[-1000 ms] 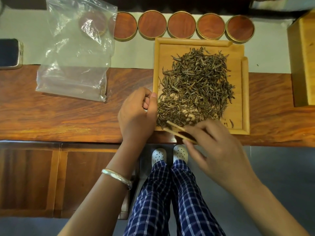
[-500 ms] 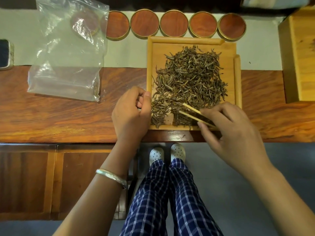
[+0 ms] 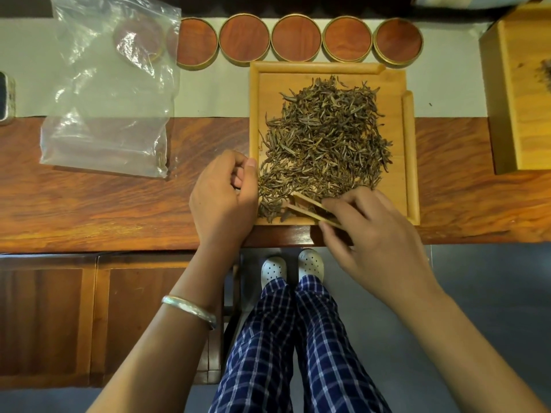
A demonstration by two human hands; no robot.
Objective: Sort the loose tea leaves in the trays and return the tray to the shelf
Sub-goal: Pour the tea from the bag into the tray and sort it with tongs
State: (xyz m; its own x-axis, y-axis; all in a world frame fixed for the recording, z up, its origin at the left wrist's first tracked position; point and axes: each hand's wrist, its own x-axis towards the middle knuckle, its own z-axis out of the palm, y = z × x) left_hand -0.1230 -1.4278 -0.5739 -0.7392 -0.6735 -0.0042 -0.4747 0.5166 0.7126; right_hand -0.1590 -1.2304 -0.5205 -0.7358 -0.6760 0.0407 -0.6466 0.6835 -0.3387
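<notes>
— What are the hands doing?
— The right hand (image 3: pixel 378 234) pinches wooden tweezers (image 3: pixel 310 208); the left hand (image 3: pixel 222 198), curled and seemingly empty, rests against the tray (image 3: pixel 410 156).
— And the tea leaves (image 3: pixel 325 138)?
— Heaped just beyond both hands. Probably best to pick lightly, steadying the tray.

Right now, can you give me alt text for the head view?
The right hand holds wooden tongs at the near edge of dark loose tea leaves in a square pale wooden tray. The left hand grips the tray's left rim.
</notes>
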